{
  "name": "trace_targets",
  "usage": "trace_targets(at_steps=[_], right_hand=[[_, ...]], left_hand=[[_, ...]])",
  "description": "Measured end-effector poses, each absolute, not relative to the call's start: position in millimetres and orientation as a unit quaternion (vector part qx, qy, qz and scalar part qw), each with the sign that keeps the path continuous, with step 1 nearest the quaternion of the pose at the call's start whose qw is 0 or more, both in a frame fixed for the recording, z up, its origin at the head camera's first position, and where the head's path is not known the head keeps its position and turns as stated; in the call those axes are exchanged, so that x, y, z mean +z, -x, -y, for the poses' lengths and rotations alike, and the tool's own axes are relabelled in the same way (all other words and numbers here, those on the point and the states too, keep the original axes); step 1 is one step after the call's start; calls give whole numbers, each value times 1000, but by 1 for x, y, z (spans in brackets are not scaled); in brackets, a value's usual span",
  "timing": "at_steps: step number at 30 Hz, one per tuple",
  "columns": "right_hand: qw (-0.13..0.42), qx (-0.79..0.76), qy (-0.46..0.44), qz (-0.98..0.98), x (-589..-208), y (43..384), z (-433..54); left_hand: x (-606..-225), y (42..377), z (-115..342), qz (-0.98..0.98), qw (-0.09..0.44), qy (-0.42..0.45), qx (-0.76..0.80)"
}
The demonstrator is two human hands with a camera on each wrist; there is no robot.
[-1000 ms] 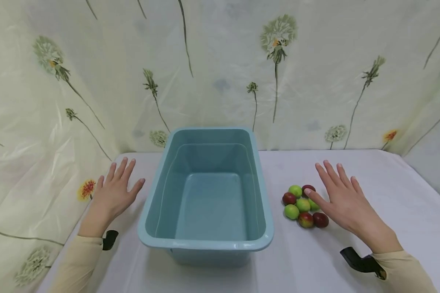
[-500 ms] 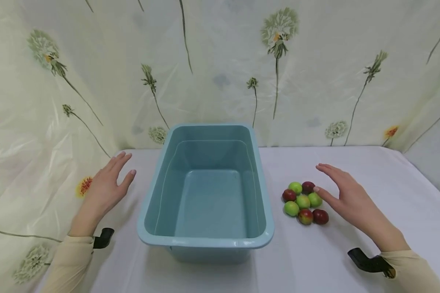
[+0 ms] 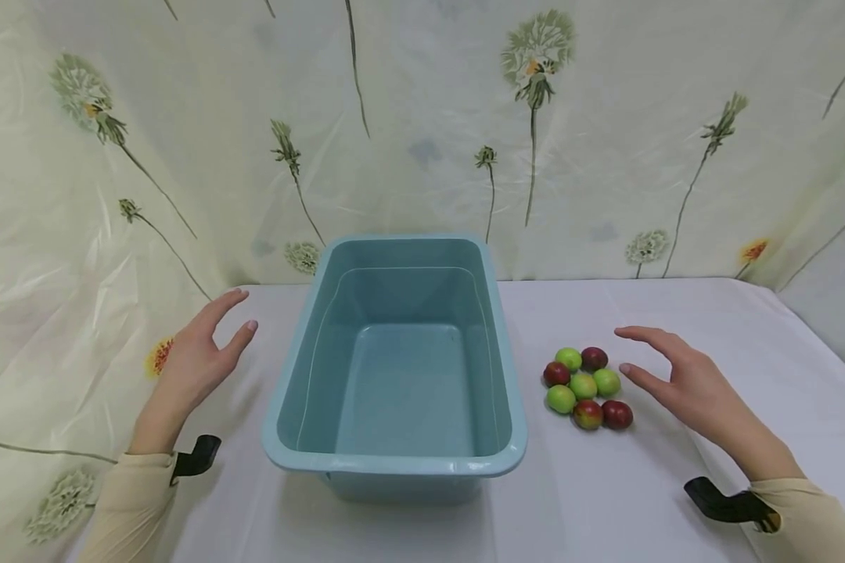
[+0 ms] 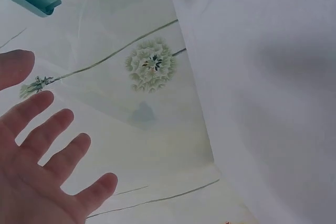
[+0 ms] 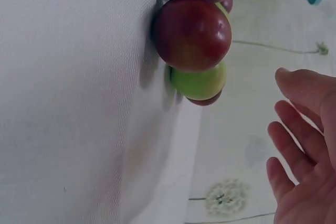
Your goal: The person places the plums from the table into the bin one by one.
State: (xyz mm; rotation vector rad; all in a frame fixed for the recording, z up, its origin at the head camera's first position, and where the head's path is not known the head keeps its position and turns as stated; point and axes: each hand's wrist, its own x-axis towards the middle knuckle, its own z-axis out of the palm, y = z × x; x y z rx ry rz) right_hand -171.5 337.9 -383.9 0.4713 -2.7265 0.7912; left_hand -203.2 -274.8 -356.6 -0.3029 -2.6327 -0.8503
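Note:
A deep light-blue plastic basin point(image 3: 394, 465) stands in the middle of the table in the head view; nothing lies in it. To its right sits a cluster of small red and green plums point(image 3: 583, 386); in the right wrist view a dark red plum point(image 5: 193, 34) is in front of a green plum point(image 5: 202, 81). Just right of the cluster my right hand point(image 3: 700, 387) hovers with fingers and thumb apart, holding nothing. On the basin's left my left hand point(image 3: 193, 360) is raised, bare, its fingers spread in the left wrist view.
A white cloth point(image 3: 556, 500) covers the table. Behind and at the left hangs a plastic curtain point(image 3: 422, 117) printed with dandelions. Black camera mounts point(image 3: 728, 502) sit at both wrists, beside the beige sleeves.
Both hands have turned from palm-down with spread fingers to a sideways pose. The right hand has drawn slightly right, and the left hand slightly left. The plums and basin remain in place.

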Motion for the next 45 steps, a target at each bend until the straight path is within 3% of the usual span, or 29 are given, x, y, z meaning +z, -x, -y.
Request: trace_targets(at_steps=[16, 31, 39, 45], right_hand=[[87, 281, -134, 946, -390, 168, -343], [85, 285, -120, 947, -394, 163, -344], [84, 288, -121, 946, -394, 163, -344], [87, 285, -124, 946, -395, 162, -343]], left_hand=[[-336, 200, 263, 879, 145, 81, -448], [-318, 191, 230, 858, 121, 146, -478], [-318, 191, 216, 829, 67, 195, -519], [-323, 194, 213, 827, 57, 207, -520]])
